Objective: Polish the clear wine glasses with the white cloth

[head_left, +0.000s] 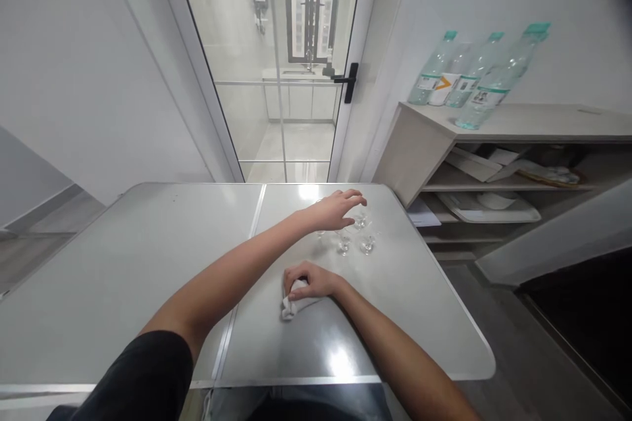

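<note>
Clear glassware (367, 245) sat near and right of the closer left hand (333, 210), fingers spread; the right hand (315, 279) clutched white cloth (295, 306).

Glassware (367, 245) beyond cloth (292, 309) on table (419, 316), shelf unit (425, 148) at right, door (280, 83) behind.

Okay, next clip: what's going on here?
A person's right hand grips a crumpled white cloth on a pale grey, metal-edged table. The left hand is stretched out, fingers apart, over a cluster of small clear glasses; whether it touches one is hard to tell.
</note>
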`<state>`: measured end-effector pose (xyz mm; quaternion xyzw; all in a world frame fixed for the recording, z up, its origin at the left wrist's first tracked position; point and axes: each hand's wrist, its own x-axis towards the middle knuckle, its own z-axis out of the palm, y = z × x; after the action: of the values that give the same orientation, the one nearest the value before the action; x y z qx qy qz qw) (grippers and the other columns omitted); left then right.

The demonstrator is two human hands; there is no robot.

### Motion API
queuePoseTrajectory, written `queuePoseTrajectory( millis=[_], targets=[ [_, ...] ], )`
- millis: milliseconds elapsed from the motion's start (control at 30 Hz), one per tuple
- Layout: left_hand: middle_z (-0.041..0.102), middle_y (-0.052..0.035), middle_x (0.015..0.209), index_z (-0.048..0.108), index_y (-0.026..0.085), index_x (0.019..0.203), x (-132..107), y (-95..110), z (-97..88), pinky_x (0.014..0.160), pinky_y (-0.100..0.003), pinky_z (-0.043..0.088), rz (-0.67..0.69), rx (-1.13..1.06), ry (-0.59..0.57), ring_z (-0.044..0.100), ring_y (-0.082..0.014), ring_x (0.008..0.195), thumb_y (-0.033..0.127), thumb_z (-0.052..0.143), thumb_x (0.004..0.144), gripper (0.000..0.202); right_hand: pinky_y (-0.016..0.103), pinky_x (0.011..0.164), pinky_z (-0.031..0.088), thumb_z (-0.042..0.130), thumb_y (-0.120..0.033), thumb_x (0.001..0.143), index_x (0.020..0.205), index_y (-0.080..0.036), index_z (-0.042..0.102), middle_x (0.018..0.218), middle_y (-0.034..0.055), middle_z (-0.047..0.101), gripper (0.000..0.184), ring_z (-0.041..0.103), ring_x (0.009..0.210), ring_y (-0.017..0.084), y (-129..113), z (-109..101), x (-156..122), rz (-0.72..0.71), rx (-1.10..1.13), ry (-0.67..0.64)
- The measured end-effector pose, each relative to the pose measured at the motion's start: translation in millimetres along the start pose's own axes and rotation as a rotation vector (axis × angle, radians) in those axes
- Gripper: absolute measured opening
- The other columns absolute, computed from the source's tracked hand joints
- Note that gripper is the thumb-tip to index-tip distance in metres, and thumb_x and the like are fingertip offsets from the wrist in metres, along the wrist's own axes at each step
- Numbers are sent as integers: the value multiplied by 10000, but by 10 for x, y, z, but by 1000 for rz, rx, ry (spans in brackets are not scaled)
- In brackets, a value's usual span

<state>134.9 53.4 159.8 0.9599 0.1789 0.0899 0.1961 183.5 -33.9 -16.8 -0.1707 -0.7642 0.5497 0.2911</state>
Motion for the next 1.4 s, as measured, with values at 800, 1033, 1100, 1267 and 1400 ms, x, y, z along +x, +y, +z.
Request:
queuePoseTrajectory(
  millis=[800,1033,1100,1267,1400],
  targets=[
    [438,-59,1588,619,395,1316,581,-116,167,757,-305,514,29,253,-367,657,-215,1033,-105,549,699,797,291,863,491,776,-492,873,924,-170,771,921,38,702,326,643,862,171,-17,-6,33,25,59,41],
    [547,-76,1364,657,299,1233,606,-192,200,698,-281,482,64,268,-346,627,-159,833,-98,552,707,667,291,861,488,782,-501,866,923,-169,774,929,43,712,337,646,868,175,5,0,29,23,63,59],
    [567,-80,1323,684,265,1169,608,-203,202,695,-290,489,62,247,-332,634,-167,831,-96,541,712,599,292,866,491,783,-507,862,918,-168,774,927,46,715,344,648,868,177,11,0,33,23,63,58],
    [615,-79,1293,747,219,982,611,-222,179,788,-330,537,64,197,-306,666,-208,939,-114,536,661,508,304,884,498,779,-520,860,916,-173,774,928,47,718,352,653,879,185,31,1,40,31,57,50],
    [655,-78,1222,762,204,891,596,-219,124,827,-331,560,42,134,-297,684,-218,974,-107,587,644,434,304,890,503,782,-512,859,909,-171,773,933,46,717,344,655,875,182,40,11,34,42,63,56]
  ],
)
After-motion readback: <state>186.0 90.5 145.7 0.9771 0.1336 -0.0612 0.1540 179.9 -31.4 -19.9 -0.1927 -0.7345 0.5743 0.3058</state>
